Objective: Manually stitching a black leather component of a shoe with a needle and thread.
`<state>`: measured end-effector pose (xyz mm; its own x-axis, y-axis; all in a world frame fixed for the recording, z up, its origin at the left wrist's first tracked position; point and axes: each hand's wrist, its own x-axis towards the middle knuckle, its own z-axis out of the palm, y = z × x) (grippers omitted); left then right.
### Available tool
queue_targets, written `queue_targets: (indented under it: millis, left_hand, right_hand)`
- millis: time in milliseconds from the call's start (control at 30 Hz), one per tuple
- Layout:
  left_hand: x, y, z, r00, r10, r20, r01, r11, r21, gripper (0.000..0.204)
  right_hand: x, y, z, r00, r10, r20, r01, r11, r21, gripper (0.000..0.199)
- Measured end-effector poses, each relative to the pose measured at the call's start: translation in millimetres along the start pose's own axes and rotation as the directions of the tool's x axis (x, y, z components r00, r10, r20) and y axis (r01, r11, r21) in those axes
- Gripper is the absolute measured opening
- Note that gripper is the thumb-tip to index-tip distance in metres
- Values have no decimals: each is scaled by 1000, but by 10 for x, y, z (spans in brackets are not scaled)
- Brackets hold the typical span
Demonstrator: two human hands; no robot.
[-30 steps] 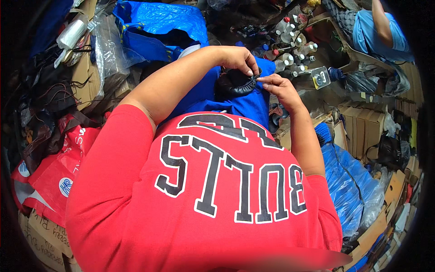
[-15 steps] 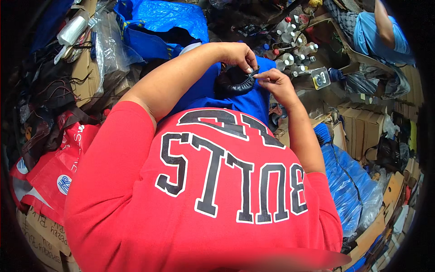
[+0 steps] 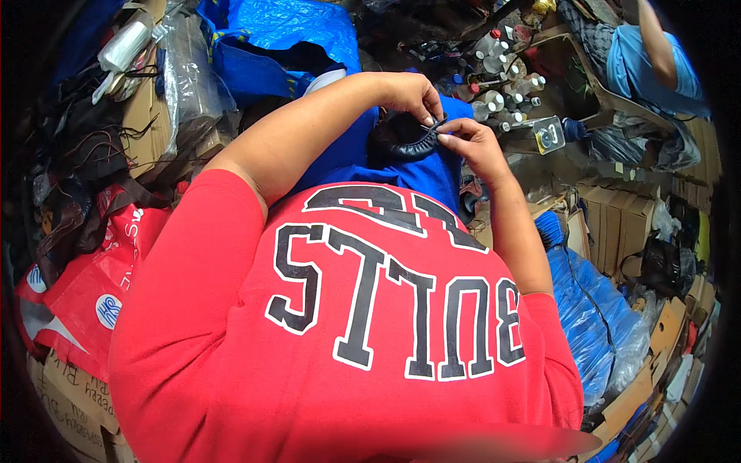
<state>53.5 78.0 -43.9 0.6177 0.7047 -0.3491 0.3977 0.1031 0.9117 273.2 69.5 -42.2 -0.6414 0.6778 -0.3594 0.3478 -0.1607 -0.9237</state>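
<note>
On the blue cloth point(image 3: 332, 154) over my lap lies what looks like a black leather shoe upper point(image 3: 413, 148), its front rim curved and puckered. My left hand point(image 3: 411, 96) reaches over from the far side, thumb and fingers pinching its upper right edge. Right beside it, my right hand point(image 3: 472, 145) pinches the same edge between thumb and forefinger. The two sets of fingertips are almost touching. Any needle or thread between them is too small to make out. The left part of the upper sits in dark shadow.
Several small capped bottles point(image 3: 494, 100) and a clear square container point(image 3: 549, 136) stand to the right. A blue plastic bag point(image 3: 289, 35) lies ahead. Blue plastic-wrapped goods point(image 3: 579, 301) and cardboard point(image 3: 610, 220) lie at right, a red bag point(image 3: 85, 301) at left. Another person point(image 3: 648, 62) sits far right.
My fingers have shifted slightly along the upper's edge, and the edge is now lifted into a thin curved rim between them. The right hand has moved a little to the left.
</note>
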Motion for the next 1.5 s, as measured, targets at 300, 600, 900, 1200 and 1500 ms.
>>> queue_targets:
  millis: [300, 600, 900, 1200, 1500]
  left_hand:
    - [-515, -117, 260, 835, 210, -509, 18, 914, 406, 49]
    - [-637, -163, 544, 715, 328, -618, 86, 835, 543, 13]
    - [-561, -201, 500, 719, 298, -628, -166, 951, 261, 22]
    - [-522, -252, 476, 736, 251, -629, -85, 956, 282, 22]
    - [-482, -245, 487, 771, 232, -593, -120, 968, 222, 20]
  right_hand:
    - [-321, -92, 272, 899, -391, -196, 217, 788, -576, 24]
    - [-356, -46, 427, 821, -547, -165, 233, 583, -778, 27]
    - [-192, -39, 27, 971, -221, -87, 180, 924, -337, 21]
    - [-10, -60, -71, 984, -179, -26, 153, 902, -403, 16]
    - [-17, -61, -115, 992, -124, -2, 113, 917, -383, 18]
